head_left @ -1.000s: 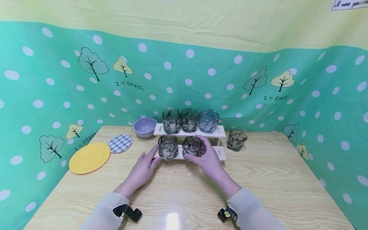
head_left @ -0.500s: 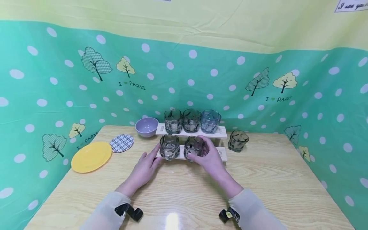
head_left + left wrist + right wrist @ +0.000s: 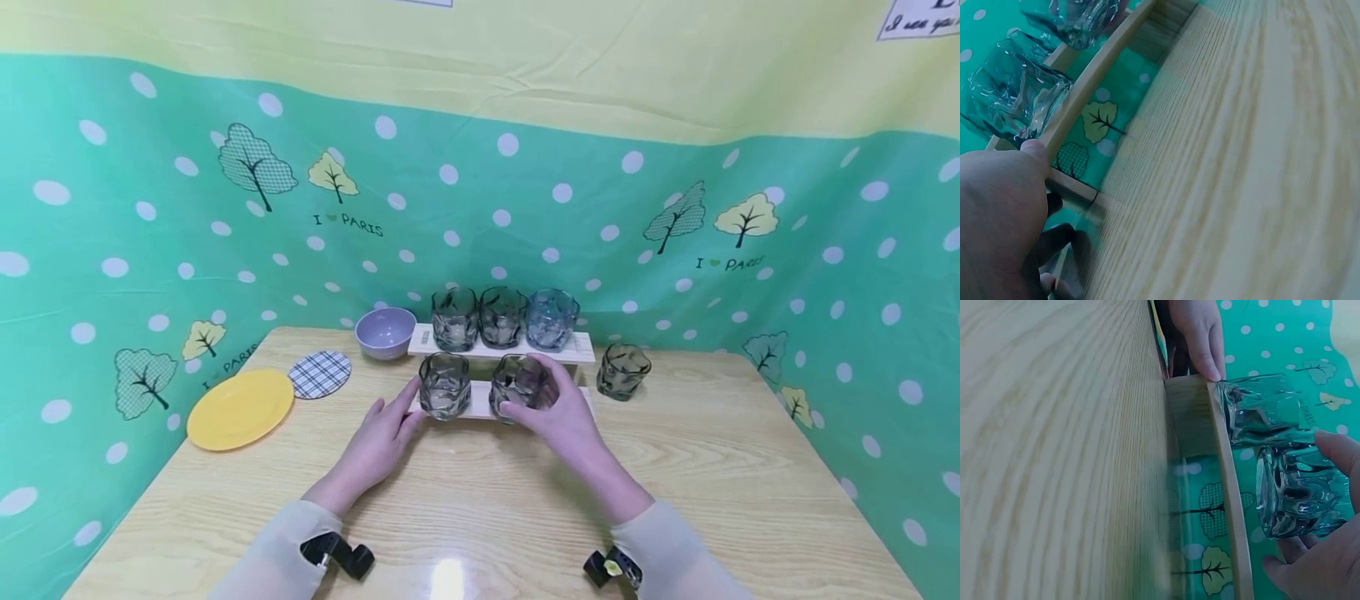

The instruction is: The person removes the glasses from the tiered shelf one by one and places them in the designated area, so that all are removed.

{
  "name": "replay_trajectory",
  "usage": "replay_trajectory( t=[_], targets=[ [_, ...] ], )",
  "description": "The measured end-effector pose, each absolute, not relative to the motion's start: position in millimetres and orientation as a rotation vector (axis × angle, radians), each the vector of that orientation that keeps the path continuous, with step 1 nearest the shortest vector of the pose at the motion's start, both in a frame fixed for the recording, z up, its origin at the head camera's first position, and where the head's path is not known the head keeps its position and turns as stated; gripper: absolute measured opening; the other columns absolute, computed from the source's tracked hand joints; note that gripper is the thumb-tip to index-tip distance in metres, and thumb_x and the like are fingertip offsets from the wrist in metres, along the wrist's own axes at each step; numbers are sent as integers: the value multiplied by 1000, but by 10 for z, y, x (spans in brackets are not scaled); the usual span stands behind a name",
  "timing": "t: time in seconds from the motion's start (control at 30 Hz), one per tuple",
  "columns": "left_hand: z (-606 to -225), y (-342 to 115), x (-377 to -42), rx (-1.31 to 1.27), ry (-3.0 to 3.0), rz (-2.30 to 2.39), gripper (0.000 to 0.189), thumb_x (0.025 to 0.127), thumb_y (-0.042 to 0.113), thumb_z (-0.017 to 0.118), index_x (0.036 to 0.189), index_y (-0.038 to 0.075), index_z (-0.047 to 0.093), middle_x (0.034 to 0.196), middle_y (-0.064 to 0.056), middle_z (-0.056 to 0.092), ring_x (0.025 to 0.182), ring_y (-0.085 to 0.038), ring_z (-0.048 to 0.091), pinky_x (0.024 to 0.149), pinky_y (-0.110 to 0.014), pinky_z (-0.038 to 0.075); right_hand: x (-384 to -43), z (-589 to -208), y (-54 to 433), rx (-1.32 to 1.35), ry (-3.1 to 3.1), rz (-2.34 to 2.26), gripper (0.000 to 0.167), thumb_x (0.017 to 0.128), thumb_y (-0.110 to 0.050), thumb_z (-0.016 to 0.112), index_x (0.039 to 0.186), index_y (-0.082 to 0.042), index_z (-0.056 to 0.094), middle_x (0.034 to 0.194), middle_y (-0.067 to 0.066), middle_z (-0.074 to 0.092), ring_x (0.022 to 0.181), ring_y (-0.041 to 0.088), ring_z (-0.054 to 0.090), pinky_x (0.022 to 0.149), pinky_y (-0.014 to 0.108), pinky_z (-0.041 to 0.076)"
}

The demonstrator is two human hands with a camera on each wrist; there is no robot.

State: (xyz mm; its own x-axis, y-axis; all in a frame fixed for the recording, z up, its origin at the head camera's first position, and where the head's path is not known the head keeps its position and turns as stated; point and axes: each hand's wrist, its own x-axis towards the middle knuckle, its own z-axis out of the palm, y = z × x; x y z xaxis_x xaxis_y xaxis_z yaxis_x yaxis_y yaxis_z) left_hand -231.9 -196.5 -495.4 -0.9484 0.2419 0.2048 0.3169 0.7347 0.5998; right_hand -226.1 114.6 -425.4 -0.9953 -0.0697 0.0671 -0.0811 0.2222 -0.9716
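Note:
A two-tier wooden rack [image 3: 480, 402] stands on the table. My left hand [image 3: 382, 442] grips the left end of its lower board, with the thumb [image 3: 1035, 153] at the front corner and other fingers curled below. Beside that hand, a grey drinking glass [image 3: 445, 388] stands upright on the board. My right hand [image 3: 566, 414] holds a second grey glass [image 3: 517, 390], fingers on its far right side and thumb across the front. In the right wrist view a gap shows between the held glass [image 3: 1297, 490] and the board edge [image 3: 1235, 525].
On the upper board [image 3: 512, 352] stand two dark glasses and a bluish glass [image 3: 552, 321]. Another dark glass [image 3: 622, 372] is on the table right of the rack. Leftward are a purple bowl [image 3: 386, 335], a checked coaster [image 3: 320, 374] and a yellow plate [image 3: 242, 410]. A patterned cloth hangs behind.
My right hand has moved the held glass rightward along the lower board, widening the space to the left glass. My left hand has stayed at the rack's end. The head view has shifted slightly.

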Motion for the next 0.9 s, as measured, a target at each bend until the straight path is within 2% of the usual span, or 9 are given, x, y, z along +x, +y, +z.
replay_trajectory(
  t=[0.23,0.47,0.67,0.9],
  targets=[
    [-4970,-1959,-2318,-469,-2793,-993,65,120,33,50,176,10,27,173,-14,39,152,-39,49,135,-64,14,-2207,-4191,1319,175,-2449,1948,94,85,-23,99,163,-20,47,148,10,66,139,28,62,123,42,47],
    [-4960,-1964,-2307,-471,-2781,-987,64,119,30,52,175,9,29,171,-17,42,151,-41,51,134,-66,15,-2172,-4130,1560,105,-2534,1794,98,84,-32,100,165,-22,45,150,9,65,142,31,61,123,48,47],
    [-4978,-1971,-2313,-475,-2782,-985,64,119,29,52,175,9,28,171,-17,43,151,-40,51,134,-66,15,-2140,-4086,1806,77,-2578,1739,107,86,-43,98,171,-23,37,156,13,59,151,38,52,127,55,40],
    [-5001,-1972,-2329,-489,-2769,-976,64,119,29,53,175,8,30,168,-19,47,150,-40,53,134,-67,15,-2101,-4047,2091,23,-2576,1697,107,88,-43,96,172,-22,35,162,20,53,154,40,48,126,55,42]
  ],
)
